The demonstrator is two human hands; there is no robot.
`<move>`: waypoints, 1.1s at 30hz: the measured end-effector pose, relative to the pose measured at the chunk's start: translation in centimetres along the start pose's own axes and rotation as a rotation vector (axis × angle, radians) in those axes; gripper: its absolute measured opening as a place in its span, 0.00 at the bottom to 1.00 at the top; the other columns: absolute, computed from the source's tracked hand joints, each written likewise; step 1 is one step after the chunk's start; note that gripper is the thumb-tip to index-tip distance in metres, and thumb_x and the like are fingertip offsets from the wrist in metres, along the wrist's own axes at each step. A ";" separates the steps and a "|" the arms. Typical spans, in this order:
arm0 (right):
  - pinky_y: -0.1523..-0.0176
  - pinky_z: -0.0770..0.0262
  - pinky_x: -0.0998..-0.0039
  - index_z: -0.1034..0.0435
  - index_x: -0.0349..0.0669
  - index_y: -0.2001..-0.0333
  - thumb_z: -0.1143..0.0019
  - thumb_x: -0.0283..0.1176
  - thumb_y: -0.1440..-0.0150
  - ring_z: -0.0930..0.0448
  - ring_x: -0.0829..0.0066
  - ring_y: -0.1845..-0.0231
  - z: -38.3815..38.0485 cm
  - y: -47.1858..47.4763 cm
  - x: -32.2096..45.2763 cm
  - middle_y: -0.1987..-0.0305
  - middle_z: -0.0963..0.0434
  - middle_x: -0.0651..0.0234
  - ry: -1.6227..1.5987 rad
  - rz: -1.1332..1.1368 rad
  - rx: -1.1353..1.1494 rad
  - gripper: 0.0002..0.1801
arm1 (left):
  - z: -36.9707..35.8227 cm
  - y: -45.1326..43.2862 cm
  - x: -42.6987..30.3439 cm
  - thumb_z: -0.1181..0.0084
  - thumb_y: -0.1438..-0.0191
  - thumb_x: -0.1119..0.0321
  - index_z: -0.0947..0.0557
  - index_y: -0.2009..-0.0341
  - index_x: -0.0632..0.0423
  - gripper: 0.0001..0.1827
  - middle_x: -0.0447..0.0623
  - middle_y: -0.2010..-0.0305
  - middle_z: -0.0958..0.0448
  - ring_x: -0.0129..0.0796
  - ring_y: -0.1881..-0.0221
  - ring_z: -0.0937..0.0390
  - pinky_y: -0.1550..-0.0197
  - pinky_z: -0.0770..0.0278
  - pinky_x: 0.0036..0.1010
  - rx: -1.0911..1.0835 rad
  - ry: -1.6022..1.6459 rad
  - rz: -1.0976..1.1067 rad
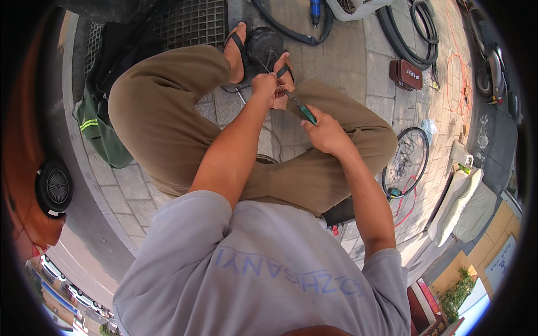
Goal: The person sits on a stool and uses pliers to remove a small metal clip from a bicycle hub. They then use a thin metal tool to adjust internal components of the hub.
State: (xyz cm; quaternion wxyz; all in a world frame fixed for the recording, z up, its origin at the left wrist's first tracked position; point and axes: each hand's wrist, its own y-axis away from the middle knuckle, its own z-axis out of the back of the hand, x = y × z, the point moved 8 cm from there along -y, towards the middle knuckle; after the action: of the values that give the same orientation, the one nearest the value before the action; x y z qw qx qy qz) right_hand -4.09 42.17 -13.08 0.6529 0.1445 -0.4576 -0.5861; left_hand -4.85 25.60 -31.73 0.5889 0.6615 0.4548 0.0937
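My right hand point(323, 130) is closed round the green handle of pliers point(307, 112), whose metal jaws point up and left towards my other hand. Between the fingers of my left hand point(265, 87) is a thin cable point(264, 66), which runs up to a round dark wheel hub point(265, 44) on the ground between my sandalled feet. The jaws are at the cable beside my left fingertips; whether they grip it is too small to tell. A thin metal rod point(241, 96) shows just left of my left forearm.
A black hose point(290, 35) and a blue-handled tool point(315, 12) lie beyond my feet. To the right are coiled black tyres point(393, 38), a brown case point(405, 74), an orange cord point(458, 84) and a wheel rim point(425, 164). Green cloth point(107, 140) lies at left, near the kerb.
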 end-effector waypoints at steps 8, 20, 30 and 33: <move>0.35 0.29 0.56 0.35 0.44 0.30 0.48 0.38 0.35 0.23 0.43 0.38 -1.4 -1.0 -0.1 0.41 0.22 0.42 -0.066 0.010 0.045 0.30 | 1.6 -1.7 0.2 0.54 0.31 0.68 0.29 0.51 0.59 0.09 0.55 0.61 0.18 0.43 0.68 0.18 0.62 0.21 0.42 -0.008 -0.076 -0.002; 0.33 0.30 0.57 0.36 0.42 0.31 0.47 0.38 0.36 0.25 0.44 0.35 -2.0 -2.1 -0.3 0.39 0.23 0.42 -0.091 -0.015 0.047 0.31 | 2.5 -2.8 0.0 0.54 0.31 0.67 0.27 0.50 0.60 0.11 0.58 0.58 0.19 0.45 0.65 0.17 0.60 0.21 0.43 -0.011 -0.087 0.060; 0.37 0.27 0.55 0.36 0.43 0.30 0.47 0.37 0.36 0.23 0.43 0.38 -2.0 -2.1 0.3 0.42 0.22 0.42 -0.092 -0.016 0.056 0.30 | 2.4 -3.2 -0.4 0.54 0.31 0.68 0.28 0.50 0.62 0.11 0.58 0.58 0.20 0.46 0.66 0.17 0.60 0.20 0.43 0.012 -0.131 0.042; 0.47 0.21 0.53 0.36 0.42 0.30 0.46 0.34 0.37 0.17 0.47 0.51 -1.2 -0.8 2.1 0.56 0.17 0.45 0.448 0.035 -0.110 0.30 | 1.9 -2.9 -0.6 0.57 0.30 0.69 0.29 0.54 0.62 0.09 0.58 0.65 0.19 0.40 0.74 0.18 0.67 0.16 0.41 0.016 -0.028 0.016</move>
State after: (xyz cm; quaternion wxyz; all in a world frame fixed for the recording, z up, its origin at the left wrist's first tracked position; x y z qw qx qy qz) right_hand -3.90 39.64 -13.40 0.7552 0.2273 -0.2708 -0.5520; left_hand -5.36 23.58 -34.54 0.5892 0.6710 0.4419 0.0857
